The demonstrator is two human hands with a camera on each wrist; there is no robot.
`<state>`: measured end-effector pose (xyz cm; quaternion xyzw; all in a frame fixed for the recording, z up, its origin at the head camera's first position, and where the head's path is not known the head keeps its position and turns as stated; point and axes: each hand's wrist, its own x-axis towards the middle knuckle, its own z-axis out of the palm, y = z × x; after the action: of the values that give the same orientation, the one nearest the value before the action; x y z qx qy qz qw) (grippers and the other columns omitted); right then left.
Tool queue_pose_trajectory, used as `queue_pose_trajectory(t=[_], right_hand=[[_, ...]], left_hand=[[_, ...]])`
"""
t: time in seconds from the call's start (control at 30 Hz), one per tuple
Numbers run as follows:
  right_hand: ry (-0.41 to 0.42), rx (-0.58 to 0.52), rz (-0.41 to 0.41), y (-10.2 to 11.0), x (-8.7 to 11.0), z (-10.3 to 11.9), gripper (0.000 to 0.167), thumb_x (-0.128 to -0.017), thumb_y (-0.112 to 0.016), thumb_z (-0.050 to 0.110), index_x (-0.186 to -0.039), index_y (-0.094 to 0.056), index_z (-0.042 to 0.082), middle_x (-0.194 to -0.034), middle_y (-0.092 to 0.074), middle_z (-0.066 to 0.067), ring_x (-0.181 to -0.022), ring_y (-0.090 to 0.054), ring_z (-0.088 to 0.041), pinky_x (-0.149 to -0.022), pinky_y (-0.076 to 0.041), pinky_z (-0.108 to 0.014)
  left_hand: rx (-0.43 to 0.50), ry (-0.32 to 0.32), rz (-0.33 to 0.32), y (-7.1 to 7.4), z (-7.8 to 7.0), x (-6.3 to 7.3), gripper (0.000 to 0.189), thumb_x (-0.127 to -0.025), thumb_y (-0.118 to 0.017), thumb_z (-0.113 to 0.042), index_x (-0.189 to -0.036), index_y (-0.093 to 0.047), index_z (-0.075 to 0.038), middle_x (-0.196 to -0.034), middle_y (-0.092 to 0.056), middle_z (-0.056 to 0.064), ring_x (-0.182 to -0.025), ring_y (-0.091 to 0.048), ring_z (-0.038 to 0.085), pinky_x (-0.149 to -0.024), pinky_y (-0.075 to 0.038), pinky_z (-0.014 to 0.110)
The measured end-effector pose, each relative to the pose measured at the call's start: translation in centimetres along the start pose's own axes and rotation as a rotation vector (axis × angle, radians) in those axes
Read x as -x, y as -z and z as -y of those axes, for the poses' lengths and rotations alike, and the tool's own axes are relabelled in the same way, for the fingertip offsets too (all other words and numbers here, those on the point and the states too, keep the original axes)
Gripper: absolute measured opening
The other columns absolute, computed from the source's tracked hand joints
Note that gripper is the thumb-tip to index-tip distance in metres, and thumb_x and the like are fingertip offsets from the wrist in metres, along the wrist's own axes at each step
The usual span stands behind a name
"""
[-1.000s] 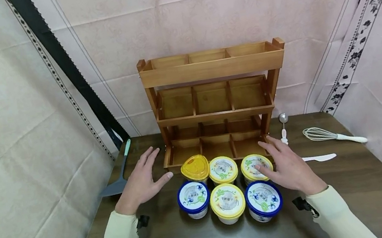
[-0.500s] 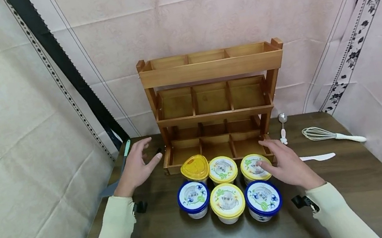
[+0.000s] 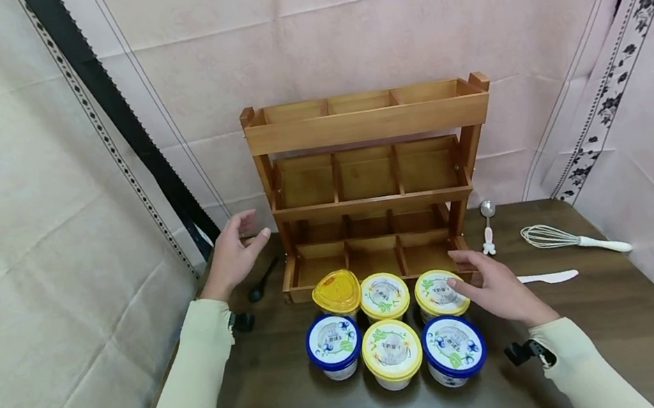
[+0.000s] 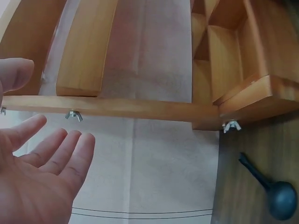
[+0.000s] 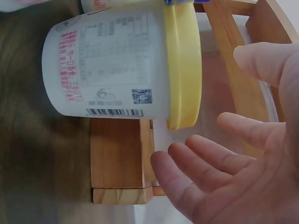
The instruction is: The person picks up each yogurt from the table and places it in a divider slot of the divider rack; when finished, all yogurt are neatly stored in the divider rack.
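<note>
My left hand (image 3: 232,257) is raised beside the left end of a three-tier wooden rack (image 3: 367,125), its fingers loosely bent and holding nothing. In the left wrist view, that hand (image 4: 44,170) shows its palm near the rack's side post. My right hand (image 3: 500,287) hovers by a yellow-lidded tub (image 3: 441,293) at the back right of the group. Seen from the right wrist, the hand (image 5: 229,168) has spread fingers apart from the tub (image 5: 121,70). A yellow pointed lid (image 3: 337,292), blue-lidded tubs (image 3: 333,342) and other yellow-lidded tubs (image 3: 392,349) stand before the rack.
A black spoon (image 3: 262,281) lies left of the rack. On the right are a measuring spoon (image 3: 488,228), a whisk (image 3: 573,239) and a white knife (image 3: 549,277) on the dark table (image 3: 631,328). Pale cloth (image 3: 357,23) surrounds the table.
My left hand has moved up and away toward the rack's left end, uncovering the black spoon and covering the blue turner. My right hand has shifted slightly right, off the tub's lid.
</note>
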<state>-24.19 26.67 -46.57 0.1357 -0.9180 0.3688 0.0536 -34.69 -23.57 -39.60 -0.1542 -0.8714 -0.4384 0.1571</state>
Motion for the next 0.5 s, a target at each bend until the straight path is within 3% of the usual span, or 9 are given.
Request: queue_pose_trajectory(t=[0.2, 0.5], right_hand=[[-0.005, -0.049, 0.027, 0.0, -0.3, -0.5, 0.068, -0.101, -0.072, 0.044, -0.156, -0.048, 0.013, -0.150, -0.058, -0.020, -0.131, -0.061, -0.040, -0.103, -0.056, -0.061], [-0.049, -0.129, 0.110, -0.9, 0.2, -0.9, 0.074, -0.097, -0.076, 0.045, -0.158, -0.045, 0.017, -0.155, -0.054, -0.017, -0.134, -0.057, -0.037, -0.104, -0.056, -0.057]], left_hand=[[0.032, 0.017, -0.030, 0.3, 0.3, -2.3, 0.061, -0.104, -0.065, -0.047, -0.153, -0.049, -0.014, -0.153, -0.056, 0.012, -0.142, -0.054, 0.034, -0.116, -0.044, 0.061], [0.129, 0.074, -0.043, 0.1, 0.6, -5.1, 0.060, -0.105, -0.065, -0.042, -0.153, -0.048, -0.009, -0.154, -0.054, 0.018, -0.141, -0.054, 0.034, -0.118, -0.045, 0.057]])
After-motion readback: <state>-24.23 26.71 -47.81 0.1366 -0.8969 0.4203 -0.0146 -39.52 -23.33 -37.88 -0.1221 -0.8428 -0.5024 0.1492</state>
